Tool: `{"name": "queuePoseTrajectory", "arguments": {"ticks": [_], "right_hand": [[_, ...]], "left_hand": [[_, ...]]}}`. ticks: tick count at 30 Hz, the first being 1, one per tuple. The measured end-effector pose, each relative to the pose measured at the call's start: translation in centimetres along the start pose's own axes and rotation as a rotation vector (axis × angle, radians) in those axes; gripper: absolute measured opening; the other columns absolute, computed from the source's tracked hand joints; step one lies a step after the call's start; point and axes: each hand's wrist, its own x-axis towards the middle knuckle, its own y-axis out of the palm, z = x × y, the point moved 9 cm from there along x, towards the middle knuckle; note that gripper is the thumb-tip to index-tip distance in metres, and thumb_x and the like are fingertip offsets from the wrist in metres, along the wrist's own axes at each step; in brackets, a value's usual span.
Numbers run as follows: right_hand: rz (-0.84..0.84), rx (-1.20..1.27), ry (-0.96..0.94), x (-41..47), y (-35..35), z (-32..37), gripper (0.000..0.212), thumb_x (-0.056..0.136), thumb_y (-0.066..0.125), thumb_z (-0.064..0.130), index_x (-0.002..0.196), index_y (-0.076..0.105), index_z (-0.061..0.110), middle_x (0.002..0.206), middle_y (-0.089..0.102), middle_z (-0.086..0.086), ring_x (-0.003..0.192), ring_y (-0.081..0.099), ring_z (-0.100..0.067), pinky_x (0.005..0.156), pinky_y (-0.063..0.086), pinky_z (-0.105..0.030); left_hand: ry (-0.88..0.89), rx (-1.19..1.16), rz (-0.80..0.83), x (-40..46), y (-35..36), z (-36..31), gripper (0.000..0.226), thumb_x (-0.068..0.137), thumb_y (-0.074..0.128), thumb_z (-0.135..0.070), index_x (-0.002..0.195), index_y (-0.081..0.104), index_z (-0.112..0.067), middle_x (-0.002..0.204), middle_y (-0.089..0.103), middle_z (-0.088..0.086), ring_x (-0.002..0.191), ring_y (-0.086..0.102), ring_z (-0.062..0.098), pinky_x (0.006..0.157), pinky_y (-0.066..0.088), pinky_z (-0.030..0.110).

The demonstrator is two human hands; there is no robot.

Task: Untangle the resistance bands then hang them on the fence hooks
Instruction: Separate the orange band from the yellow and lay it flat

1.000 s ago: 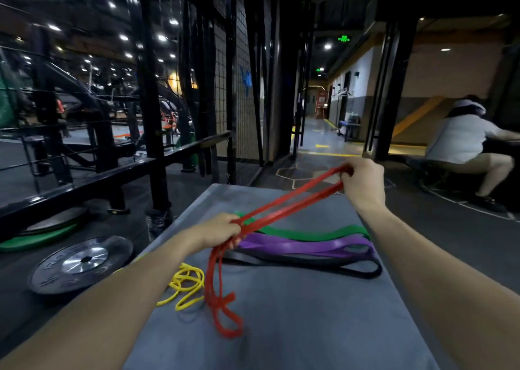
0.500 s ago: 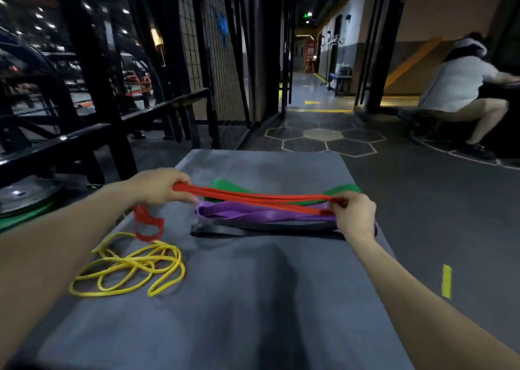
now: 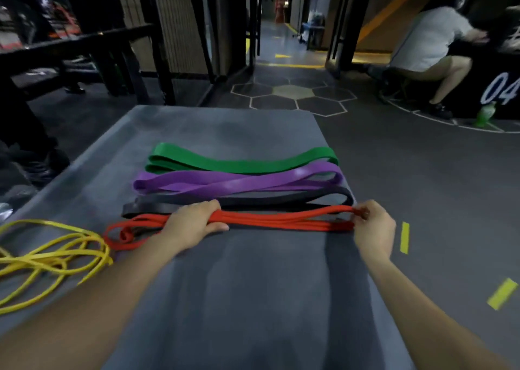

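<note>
In front of me a grey mat point(image 3: 225, 299) fills the lower middle of the frame. Beyond its far edge, at upper centre, the dark floor carries a cluster of hexagon markings point(image 3: 292, 95), one of them yellowish. At the lower right I see two short yellow tape strips point(image 3: 404, 237) on the floor. In the upper right a person in a white shirt point(image 3: 430, 40) crouches beside a black box marked 04 point(image 3: 501, 88), with a green bottle point(image 3: 485, 114) standing just below it. Black railings point(image 3: 70, 43) cross the upper left.
</note>
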Motion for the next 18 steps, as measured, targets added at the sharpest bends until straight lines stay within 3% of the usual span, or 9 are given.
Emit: {"name": "queuePoseTrajectory", "arguments": {"ticks": [3,6,10,16,18], "right_hand": [[0.022,-0.073,-0.043,-0.6,0.2,-0.5,0.023,0.082,0.045,-0.005,0.086,0.061,0.010,0.091,0.062,-0.012,0.082,0.058,-0.033,0.070,0.048,-0.039],[0.027,-0.149,-0.127,-1.1,-0.1,0.1,0.019,0.083,0.046,-0.005,0.085,0.059,0.008,0.091,0.058,-0.009,0.076,0.053,-0.029,0.062,0.039,-0.034],[0.076,-0.236,-0.218,-1.5,-0.2,0.9,0.017,0.086,0.045,-0.003,0.091,0.058,0.008,0.093,0.054,-0.007,0.078,0.052,-0.028,0.061,0.033,-0.031],[0.125,-0.300,-0.224,-1.4,-0.4,0.8,0.027,0.087,0.046,-0.002,0.107,0.060,0.009,0.106,0.058,-0.012,0.091,0.057,-0.038,0.070,0.045,-0.040],[0.137,-0.328,-0.216,-1.5,-0.2,0.8,0.035,0.087,0.045,-0.004,0.117,0.058,0.008,0.116,0.057,-0.013,0.101,0.055,-0.038,0.076,0.044,-0.040]], "left_hand": [[0.030,-0.122,-0.061,-0.5,1.1,0.1,0.044,0.084,0.059,-0.049,0.117,0.051,-0.021,0.114,0.056,-0.002,0.110,0.053,0.021,0.090,0.038,0.035],[0.101,-0.180,-0.095,-1.3,0.8,0.9,0.041,0.084,0.059,-0.044,0.121,0.055,-0.026,0.115,0.053,-0.006,0.109,0.050,0.019,0.095,0.039,0.037],[0.141,-0.315,-0.105,-2.1,-0.1,1.4,0.030,0.080,0.070,-0.009,0.109,0.069,-0.014,0.103,0.058,-0.006,0.101,0.059,0.018,0.097,0.042,0.033],[0.044,-0.312,-0.102,-2.2,-0.6,0.9,0.029,0.076,0.073,-0.007,0.105,0.072,-0.013,0.101,0.064,0.001,0.098,0.061,0.020,0.097,0.043,0.032],[0.022,-0.318,-0.114,-2.3,-0.6,1.0,0.028,0.078,0.071,-0.007,0.105,0.072,-0.013,0.100,0.063,-0.002,0.095,0.061,0.018,0.092,0.042,0.025]]}}
